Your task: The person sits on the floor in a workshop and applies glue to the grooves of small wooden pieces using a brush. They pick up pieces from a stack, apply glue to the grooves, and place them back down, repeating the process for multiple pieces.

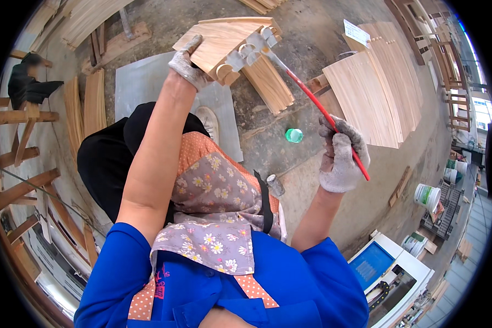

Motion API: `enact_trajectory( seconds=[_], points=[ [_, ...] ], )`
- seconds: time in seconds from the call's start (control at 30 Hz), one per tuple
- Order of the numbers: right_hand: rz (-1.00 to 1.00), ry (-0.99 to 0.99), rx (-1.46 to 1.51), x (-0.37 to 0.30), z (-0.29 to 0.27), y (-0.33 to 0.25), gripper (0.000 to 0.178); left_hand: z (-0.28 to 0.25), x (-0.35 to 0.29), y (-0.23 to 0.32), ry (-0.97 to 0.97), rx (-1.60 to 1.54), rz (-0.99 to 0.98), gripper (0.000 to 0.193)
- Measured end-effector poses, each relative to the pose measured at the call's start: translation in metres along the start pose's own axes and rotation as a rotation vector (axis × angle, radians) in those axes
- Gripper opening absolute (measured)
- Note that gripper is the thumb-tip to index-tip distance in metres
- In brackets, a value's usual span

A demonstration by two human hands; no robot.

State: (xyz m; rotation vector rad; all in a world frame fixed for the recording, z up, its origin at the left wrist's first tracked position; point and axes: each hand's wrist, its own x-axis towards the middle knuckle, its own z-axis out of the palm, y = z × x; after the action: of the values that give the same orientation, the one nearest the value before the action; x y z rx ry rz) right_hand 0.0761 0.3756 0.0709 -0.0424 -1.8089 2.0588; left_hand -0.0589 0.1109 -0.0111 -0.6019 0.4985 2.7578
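Note:
My left hand [189,68], in a worn work glove, grips a light wooden piece [224,42] by its near left edge, thumb on the top face. Its right end is cut into rounded scallops with grey-white patches. In my gloved right hand [341,158] is a thin brush with a red handle [311,97], fingers closed around the lower part. The brush's pale tip reaches the scalloped end; whether it touches is hard to tell. Just beneath that end, a bundle of narrow wooden strips [269,85] lies on the floor.
Fanned stacks of pale boards [366,98] lie to the right, with a paper sheet [357,34] above. A green translucent container [294,135] and a small can [275,186] stand nearby. White buckets [427,197] line the right; wooden frames [24,147] stand left.

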Motion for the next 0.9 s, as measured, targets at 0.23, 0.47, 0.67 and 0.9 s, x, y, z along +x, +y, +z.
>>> enact_trajectory(
  seconds=[0.23,0.47,0.67,0.9],
  points=[
    [0.048,-0.062,0.306,-0.003,-0.008,-0.008,0.024,-0.025,0.02,0.012,0.054,-0.013,-0.026,0.047],
    [0.013,-0.095,0.099,-0.001,0.009,-0.012,0.022,-0.015,0.014,0.004,0.081,0.042,0.027,0.042],
    [-0.014,-0.176,0.05,-0.002,-0.011,-0.018,0.021,-0.014,0.015,0.007,0.119,0.037,0.019,0.043],
    [-0.002,-0.107,-0.035,0.003,0.001,-0.019,0.021,-0.022,0.022,0.008,0.038,-0.035,-0.009,0.042]
  ],
)
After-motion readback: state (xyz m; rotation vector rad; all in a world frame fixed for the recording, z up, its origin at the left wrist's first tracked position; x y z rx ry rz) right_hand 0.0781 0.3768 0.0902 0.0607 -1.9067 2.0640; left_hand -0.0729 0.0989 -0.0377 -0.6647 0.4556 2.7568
